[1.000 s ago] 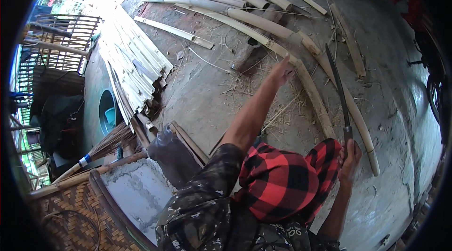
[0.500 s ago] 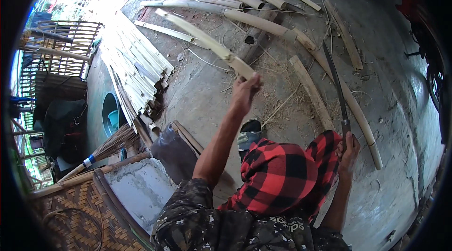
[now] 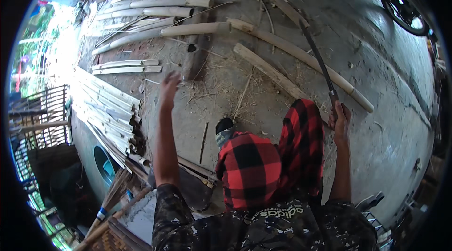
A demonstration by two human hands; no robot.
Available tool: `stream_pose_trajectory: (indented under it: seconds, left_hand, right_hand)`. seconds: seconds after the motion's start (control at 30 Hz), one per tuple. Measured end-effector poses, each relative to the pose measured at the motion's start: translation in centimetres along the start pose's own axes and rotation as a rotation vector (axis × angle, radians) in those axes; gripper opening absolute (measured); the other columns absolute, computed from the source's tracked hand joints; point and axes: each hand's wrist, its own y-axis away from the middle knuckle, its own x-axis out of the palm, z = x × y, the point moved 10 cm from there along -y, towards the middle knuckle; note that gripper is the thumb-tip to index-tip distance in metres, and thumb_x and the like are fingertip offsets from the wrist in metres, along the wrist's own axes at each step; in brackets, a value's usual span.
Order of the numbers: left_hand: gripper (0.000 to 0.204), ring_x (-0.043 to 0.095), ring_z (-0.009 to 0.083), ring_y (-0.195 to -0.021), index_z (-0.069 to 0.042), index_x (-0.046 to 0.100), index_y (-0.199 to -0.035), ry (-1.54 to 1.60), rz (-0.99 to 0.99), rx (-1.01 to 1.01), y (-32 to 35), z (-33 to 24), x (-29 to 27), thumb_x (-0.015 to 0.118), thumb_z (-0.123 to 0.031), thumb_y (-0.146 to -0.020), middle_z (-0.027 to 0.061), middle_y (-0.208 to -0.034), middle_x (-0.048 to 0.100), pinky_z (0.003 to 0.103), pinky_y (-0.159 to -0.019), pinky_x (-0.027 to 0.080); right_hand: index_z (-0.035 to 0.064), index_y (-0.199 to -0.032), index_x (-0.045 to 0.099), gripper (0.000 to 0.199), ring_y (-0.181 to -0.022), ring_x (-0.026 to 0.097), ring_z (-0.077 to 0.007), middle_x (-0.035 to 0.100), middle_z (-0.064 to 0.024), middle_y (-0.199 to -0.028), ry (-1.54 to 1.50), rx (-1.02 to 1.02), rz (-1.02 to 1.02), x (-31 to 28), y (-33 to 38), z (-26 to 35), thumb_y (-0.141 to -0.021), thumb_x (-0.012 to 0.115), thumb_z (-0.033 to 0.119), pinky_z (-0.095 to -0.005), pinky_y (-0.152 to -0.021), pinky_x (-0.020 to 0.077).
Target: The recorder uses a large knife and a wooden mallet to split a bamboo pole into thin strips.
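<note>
My left hand (image 3: pixel 170 90) is stretched out over the floor, fingers apart and holding nothing. Just beyond it on the left lie two short split bamboo strips (image 3: pixel 128 69), side by side. A long dark-bladed machete (image 3: pixel 316 53) is in my right hand (image 3: pixel 340 118), gripped by its handle beside my right knee. Its blade points up and away, crossing above a long bamboo pole (image 3: pixel 301 52). Nearer my knees rests a thick split bamboo piece (image 3: pixel 268 70).
A big pile of pale split bamboo (image 3: pixel 106 110) spreads at the left, near a round teal basin (image 3: pixel 104 164) and a stick broom (image 3: pixel 110 194). Several bamboo poles (image 3: pixel 195 29) lie farther off, by a dark wooden block (image 3: pixel 195 60). A wheel (image 3: pixel 404 13) stands far right.
My left hand has let go of the bamboo strip, which now lies beside another on the floor at the left. My right hand still grips the machete. The whole view has shifted.
</note>
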Motion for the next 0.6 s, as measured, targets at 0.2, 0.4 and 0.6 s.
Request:
stream_pose_trajectory:
  seconds: [0.2,0.4,0.6]
  left_hand:
    - [0.048,0.068,0.0186,-0.099,0.001,0.064,-0.130,-0.243,0.435,0.247,1.3,-2.0,22.1,0.071,-0.030,-0.094,0.0122,-0.112,0.073,0.033,-0.086,0.052]
    - [0.054,0.064,0.0372,-0.119,-0.006,0.056,-0.140,-0.663,0.670,0.526,6.3,-8.0,45.6,0.072,-0.029,-0.093,0.0206,-0.128,0.067,0.045,-0.101,0.051]
    - [0.072,0.034,0.0417,-0.145,-0.017,0.042,-0.154,-0.922,0.606,1.012,6.1,-9.0,57.7,0.075,-0.035,-0.092,0.0187,-0.159,0.035,0.055,-0.117,0.035]
  right_hand:
    - [0.0124,-0.086,0.055,0.038,-0.045,0.036,-0.0037,0.041,0.0071,-0.059,-0.013,0.039,-0.294,-7.5,2.2,-7.0,-0.099,0.066,0.046,-0.0235,-0.042,0.0289]
    - [0.0160,-0.085,0.052,0.034,-0.047,0.037,-0.0041,0.042,0.0085,-0.060,-0.090,0.149,-0.620,-15.6,10.3,-13.8,-0.096,0.071,0.042,-0.0251,-0.043,0.0285]
    - [0.0106,-0.085,0.056,0.037,-0.057,0.044,-0.0076,0.049,0.0041,-0.067,-0.025,0.182,-0.789,-18.3,17.0,-18.1,-0.097,0.068,0.044,-0.0279,-0.053,0.0368]
